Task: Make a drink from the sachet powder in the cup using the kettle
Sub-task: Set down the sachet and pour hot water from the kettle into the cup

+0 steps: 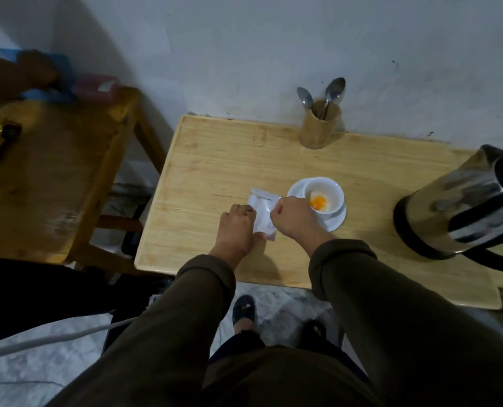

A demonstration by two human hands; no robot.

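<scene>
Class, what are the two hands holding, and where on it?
Both hold the white sachet: left hand at its left edge, right hand at its right edge.

A flat silvery-white foil sachet [262,212] lies beside a white ceramic cup [324,196] holding orange powder [318,203], set on a white saucer [334,221]. A tall steel kettle [462,205] stands at the right.
</scene>
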